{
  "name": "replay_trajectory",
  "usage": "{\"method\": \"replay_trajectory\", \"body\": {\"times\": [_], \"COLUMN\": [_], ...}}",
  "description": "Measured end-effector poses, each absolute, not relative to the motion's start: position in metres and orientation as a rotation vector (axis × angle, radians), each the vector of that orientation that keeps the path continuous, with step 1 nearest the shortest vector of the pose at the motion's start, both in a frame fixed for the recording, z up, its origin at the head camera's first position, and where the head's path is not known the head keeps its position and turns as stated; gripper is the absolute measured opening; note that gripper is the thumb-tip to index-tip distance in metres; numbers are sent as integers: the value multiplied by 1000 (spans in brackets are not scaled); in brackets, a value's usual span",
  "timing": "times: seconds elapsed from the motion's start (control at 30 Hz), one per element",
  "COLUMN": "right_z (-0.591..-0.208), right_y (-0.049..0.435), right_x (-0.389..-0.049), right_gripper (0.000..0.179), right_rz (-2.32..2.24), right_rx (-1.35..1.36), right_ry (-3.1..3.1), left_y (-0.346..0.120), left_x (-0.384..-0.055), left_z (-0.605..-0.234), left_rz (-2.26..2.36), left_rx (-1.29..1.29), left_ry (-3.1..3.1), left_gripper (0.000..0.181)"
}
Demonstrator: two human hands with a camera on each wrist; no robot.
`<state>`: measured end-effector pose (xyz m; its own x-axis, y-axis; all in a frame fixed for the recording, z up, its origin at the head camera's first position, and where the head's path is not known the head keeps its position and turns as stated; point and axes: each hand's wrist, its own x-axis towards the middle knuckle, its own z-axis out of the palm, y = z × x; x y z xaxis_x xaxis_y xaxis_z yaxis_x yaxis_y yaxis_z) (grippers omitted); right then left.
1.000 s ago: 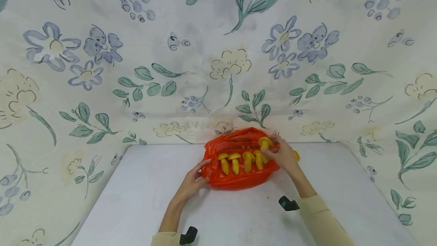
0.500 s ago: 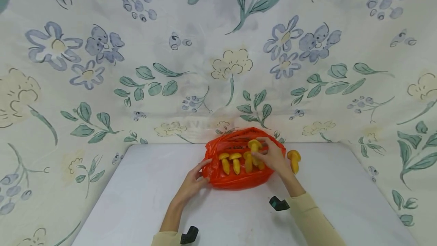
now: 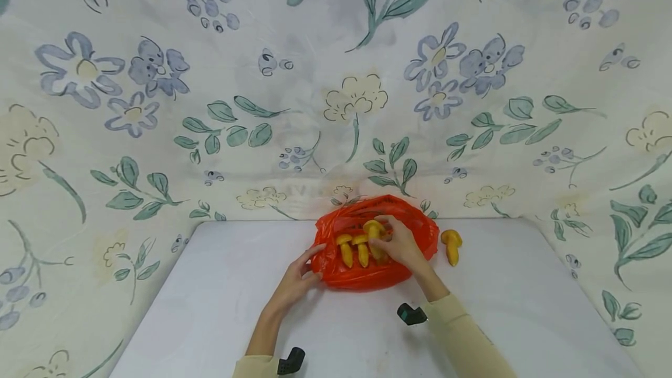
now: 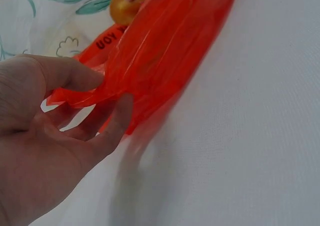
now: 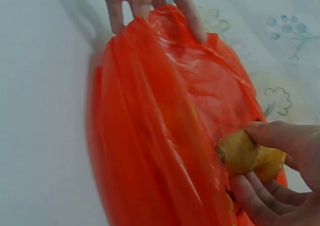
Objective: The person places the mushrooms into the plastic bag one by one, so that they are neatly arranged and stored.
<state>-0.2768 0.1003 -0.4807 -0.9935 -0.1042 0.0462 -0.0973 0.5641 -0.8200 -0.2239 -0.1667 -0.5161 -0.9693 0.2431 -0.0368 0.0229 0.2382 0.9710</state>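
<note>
A red plastic bag [image 3: 362, 279] lies on the white table, its mouth spread wide. Yellow mushrooms [image 3: 345, 252] stand in a row inside it, some hidden behind my right hand. At the bag's left side, my left hand [image 3: 294, 282] holds the plastic edge between thumb and fingers; the left wrist view shows this hand [image 4: 65, 110] close up. My right hand [image 3: 401, 244] is over the bag's mouth and pinches a yellow mushroom [image 3: 373, 231] with its cap up. In the right wrist view, the stem of that mushroom [image 5: 240, 153] sits between thumb and fingertips.
One more yellow mushroom [image 3: 452, 247] lies on the white table [image 3: 236, 284] just right of the bag. A cloth wall with floral print [image 3: 294, 104] rises behind the table's back edge. Small dark devices [image 3: 412, 314] are worn at both wrists.
My right hand has moved left across the bag's mouth with the pinched mushroom. The mushroom right of the bag has come into full view. My left hand stays at the bag's edge.
</note>
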Motion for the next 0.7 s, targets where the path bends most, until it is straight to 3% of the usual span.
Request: {"method": "replay_trajectory", "body": {"times": [0.7], "right_z": [-501], "right_y": [64], "right_x": [-281], "right_gripper": [53], "right_rz": [-1414], "right_rx": [-250], "right_ry": [2762], "left_y": [-163], "left_x": [-225], "left_z": [-521], "left_rz": [1815], "left_rx": [253], "left_ry": [2327], "left_gripper": [62]}}
